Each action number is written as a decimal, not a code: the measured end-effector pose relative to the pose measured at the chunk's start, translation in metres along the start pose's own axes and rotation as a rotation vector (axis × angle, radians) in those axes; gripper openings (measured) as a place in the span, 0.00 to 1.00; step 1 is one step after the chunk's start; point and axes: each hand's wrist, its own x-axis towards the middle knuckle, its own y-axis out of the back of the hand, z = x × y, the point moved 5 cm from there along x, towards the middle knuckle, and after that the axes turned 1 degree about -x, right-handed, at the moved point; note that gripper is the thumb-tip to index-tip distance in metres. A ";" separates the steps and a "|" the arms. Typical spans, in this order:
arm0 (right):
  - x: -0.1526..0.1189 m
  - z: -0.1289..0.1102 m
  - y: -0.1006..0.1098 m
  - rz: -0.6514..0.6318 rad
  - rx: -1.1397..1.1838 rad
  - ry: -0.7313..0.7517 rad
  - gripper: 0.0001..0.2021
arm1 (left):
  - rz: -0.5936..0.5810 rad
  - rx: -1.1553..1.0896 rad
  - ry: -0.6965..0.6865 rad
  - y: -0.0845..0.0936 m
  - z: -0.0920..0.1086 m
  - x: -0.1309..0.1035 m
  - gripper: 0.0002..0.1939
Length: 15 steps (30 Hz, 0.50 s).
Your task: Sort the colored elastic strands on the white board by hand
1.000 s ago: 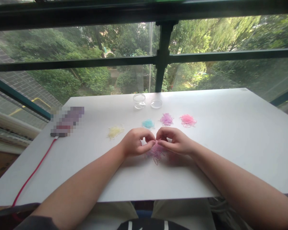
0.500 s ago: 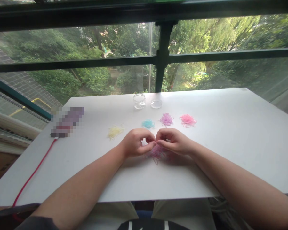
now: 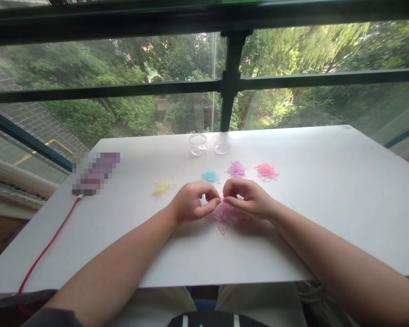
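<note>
My left hand (image 3: pixel 195 200) and my right hand (image 3: pixel 248 198) are closed in pinches, fingertips nearly touching. Whatever lies between the fingertips is too small to make out. Just below them is a mixed pile of pink and purple bands (image 3: pixel 222 215), partly hidden by the hands. Beyond the hands lie separate small piles: yellow bands (image 3: pixel 163 187) to the left, blue bands (image 3: pixel 210 176), purple bands (image 3: pixel 236 169) and pink bands (image 3: pixel 266 171) to the right.
A clear round container (image 3: pixel 198 144) stands near the far edge of the white table (image 3: pixel 327 190), with a clear lid (image 3: pixel 221 147) beside it. At the left lies a blurred-out device (image 3: pixel 97 173) with a red cable (image 3: pixel 49 245). Windows rise behind the table.
My right hand has risen slightly, and a small gap between the two hands' fingertips is now a little wider. More of the mixed pile shows beneath them.
</note>
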 end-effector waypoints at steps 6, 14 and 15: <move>0.000 -0.002 0.003 0.052 0.004 0.014 0.02 | 0.027 -0.012 -0.003 0.000 -0.001 0.000 0.04; 0.000 0.000 0.004 0.051 0.005 0.005 0.02 | 0.021 -0.017 0.002 0.001 -0.001 0.000 0.04; 0.000 0.000 0.005 0.055 0.004 0.006 0.02 | 0.023 -0.017 0.003 0.001 -0.001 0.000 0.04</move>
